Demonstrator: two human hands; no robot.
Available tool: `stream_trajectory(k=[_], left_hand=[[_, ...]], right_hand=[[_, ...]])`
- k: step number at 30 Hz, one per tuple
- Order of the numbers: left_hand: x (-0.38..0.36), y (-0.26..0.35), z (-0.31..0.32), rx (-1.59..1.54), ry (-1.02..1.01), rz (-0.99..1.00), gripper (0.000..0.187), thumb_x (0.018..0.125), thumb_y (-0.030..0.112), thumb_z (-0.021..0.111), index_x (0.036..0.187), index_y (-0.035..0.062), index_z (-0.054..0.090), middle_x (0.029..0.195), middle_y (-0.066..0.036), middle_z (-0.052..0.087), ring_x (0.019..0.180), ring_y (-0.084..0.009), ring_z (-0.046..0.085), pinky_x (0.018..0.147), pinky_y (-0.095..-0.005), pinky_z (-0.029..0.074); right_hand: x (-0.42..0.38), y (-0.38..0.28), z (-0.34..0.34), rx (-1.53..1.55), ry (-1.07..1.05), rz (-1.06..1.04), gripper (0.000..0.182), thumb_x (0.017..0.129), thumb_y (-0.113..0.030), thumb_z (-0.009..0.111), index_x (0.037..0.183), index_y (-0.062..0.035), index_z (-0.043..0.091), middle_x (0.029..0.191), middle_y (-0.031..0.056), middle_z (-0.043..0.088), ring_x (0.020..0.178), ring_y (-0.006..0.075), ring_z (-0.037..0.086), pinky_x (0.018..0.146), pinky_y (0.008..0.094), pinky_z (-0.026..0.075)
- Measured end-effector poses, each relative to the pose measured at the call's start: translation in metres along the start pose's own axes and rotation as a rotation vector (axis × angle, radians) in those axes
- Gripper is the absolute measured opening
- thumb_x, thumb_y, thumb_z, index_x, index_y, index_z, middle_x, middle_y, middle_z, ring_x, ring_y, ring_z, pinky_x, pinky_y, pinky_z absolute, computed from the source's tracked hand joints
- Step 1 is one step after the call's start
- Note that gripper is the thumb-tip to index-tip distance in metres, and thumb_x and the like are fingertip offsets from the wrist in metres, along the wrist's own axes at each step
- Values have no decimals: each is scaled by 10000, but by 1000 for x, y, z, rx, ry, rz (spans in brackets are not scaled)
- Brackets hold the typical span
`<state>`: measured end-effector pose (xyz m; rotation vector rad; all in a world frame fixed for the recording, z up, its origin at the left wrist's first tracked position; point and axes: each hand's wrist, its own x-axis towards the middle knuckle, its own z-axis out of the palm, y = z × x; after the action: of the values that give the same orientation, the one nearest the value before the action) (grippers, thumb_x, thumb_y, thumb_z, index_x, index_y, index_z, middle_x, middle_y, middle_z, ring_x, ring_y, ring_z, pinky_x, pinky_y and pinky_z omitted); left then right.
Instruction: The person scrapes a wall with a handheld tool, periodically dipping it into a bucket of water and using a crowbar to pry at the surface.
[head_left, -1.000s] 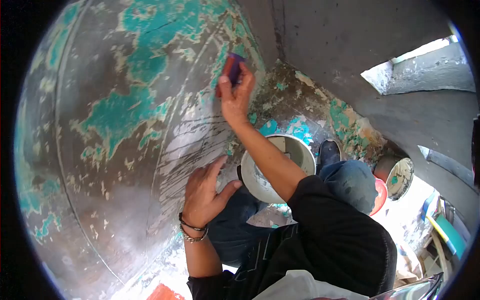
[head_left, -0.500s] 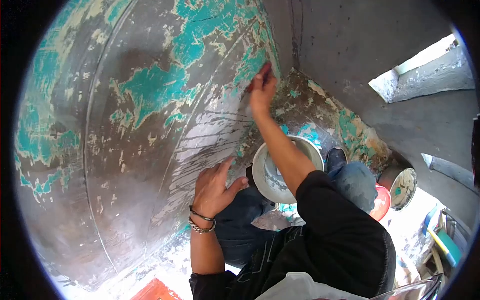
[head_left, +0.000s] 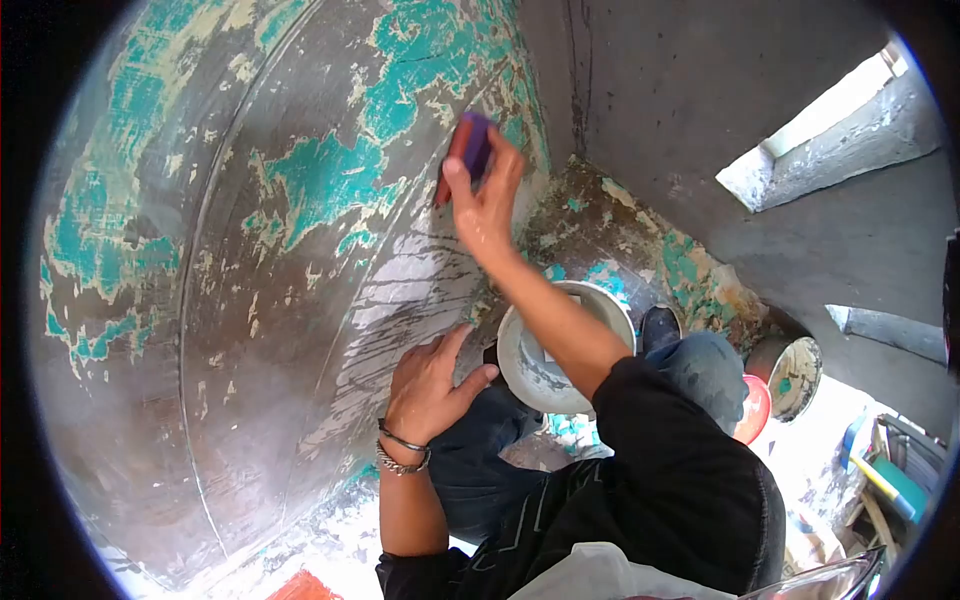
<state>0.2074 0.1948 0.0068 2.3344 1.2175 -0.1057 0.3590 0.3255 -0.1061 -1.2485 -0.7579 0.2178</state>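
Observation:
My right hand (head_left: 487,205) grips a flat red and purple block (head_left: 465,150), thumb on its near side, against the curved wall (head_left: 280,300). Grey patches, flaking turquoise paint and pale chips cover that wall. Dark wet streaks run over a lighter patch below the block. My left hand (head_left: 432,388) is empty, thumb apart from the fingers, close to the lower part of the wall. Between my knees stands a whitish bucket (head_left: 535,380) with grey residue inside, and my right forearm crosses over it.
Behind the bucket is a ledge (head_left: 600,225) with peeling paint, and a grey wall (head_left: 690,90) with slot openings rises at right. A crusted pot (head_left: 795,375) and a red container (head_left: 752,410) sit by my right knee. Tools lie at lower right.
My right hand has moved left along the wall with the block, away from the corner, and more of the block's purple face shows. My left hand stays almost in place.

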Motion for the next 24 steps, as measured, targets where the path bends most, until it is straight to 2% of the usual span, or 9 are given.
stream_trajectory(k=[3,6,9,13,15,17,18,20,24], left_hand=[[-4,2,-1,-98,54,70,543,799,305,728,1222,15,551,1026,-215,661,939,-385,637,780,-437,497],[-6,-1,-4,-26,11,-14,538,797,295,731,1219,14,550,1033,-217,658,943,-385,637,785,-436,496],[-6,-2,-7,-63,18,-22,581,814,380,697,1214,-12,540,1065,-241,646,962,-409,614,821,-461,464],[-10,-5,-1,-53,50,27,591,822,404,680,1214,-14,539,1041,-236,650,945,-411,616,817,-464,466],[-13,-5,-1,-25,78,40,595,825,415,673,1215,-15,539,1036,-236,651,937,-414,618,810,-467,471],[-11,-5,-2,-35,66,48,604,826,434,664,1215,-13,542,1022,-233,654,917,-416,623,788,-470,484],[-11,-3,-5,-52,50,26,621,826,468,648,1216,-4,547,1036,-230,655,913,-406,631,776,-464,497],[-14,-4,-4,-55,73,28,630,829,485,634,1222,0,548,1056,-229,652,936,-399,630,790,-459,497],[-10,-9,4,-87,109,62,666,834,535,619,1275,43,534,1065,-208,661,985,-389,631,827,-443,500]], right_hand=[[76,-39,-1,74,27,-169,668,850,-415,657,1311,1,411,1152,221,444,1075,369,428,935,499,340],[123,-76,-2,-41,68,-353,630,836,-369,671,1293,-1,441,1131,211,471,1065,368,439,941,487,344],[107,-36,7,-60,172,-350,614,825,-332,688,1288,-4,454,1147,218,480,1075,369,438,938,481,354],[43,64,-5,140,185,129,548,842,-279,683,1270,-13,469,1217,202,479,1154,348,444,977,452,368],[7,114,-28,332,61,728,499,880,-288,644,1261,-26,458,1257,195,481,1171,325,472,972,427,387],[-19,174,-25,193,56,868,519,897,-353,620,1260,-35,428,1271,196,495,1143,326,508,945,423,410],[-5,154,-19,204,41,843,519,897,-353,620,1260,-35,428,1271,196,495,1143,326,508,945,423,410],[18,123,-17,231,109,1008,458,883,-379,645,1144,-78,419,1022,83,565,834,169,562,659,350,464],[75,54,-1,216,128,994,448,866,-358,650,1100,-106,363,927,62,530,706,146,510,516,330,364]])
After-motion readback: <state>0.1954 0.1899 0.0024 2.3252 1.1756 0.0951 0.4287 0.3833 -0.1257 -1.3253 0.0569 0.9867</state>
